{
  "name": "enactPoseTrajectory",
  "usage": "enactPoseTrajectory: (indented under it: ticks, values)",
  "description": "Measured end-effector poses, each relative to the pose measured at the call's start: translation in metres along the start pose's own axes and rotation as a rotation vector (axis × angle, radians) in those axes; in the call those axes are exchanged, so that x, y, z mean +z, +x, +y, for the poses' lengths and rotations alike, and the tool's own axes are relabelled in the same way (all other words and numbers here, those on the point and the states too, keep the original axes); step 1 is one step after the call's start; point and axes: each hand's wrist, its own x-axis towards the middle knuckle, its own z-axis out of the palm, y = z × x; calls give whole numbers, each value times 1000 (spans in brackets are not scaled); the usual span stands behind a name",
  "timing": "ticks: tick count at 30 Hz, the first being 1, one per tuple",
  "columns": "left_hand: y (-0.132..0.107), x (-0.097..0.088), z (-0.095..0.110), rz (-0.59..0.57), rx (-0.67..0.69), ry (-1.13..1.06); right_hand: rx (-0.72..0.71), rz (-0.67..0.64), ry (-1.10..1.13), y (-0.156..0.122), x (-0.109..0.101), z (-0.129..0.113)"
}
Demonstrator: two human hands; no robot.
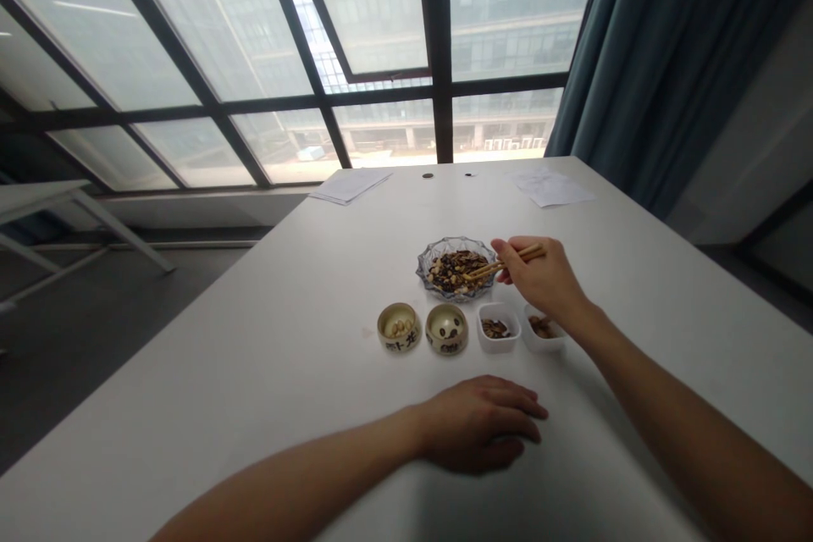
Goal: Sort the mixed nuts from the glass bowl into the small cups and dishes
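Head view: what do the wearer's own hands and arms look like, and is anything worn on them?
The left hand and right hand are ungloved. The left forearm and right forearm are bare, with no sleeve, watch or bracelet showing. Small rings or markings are hard to rule out.

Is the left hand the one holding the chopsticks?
No, the chopsticks are in the right hand, their tips at the glass bowl.
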Motion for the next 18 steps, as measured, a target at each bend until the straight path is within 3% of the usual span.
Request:
enactPoseTrajectory:
  ticks: [9,18]
  values:
    - [0,0,1,-10,-20,3,-1,61,25,0,-22,-21]
    - [0,-1,2,1,0,15,-47,105,-158,-22,-83,-66]
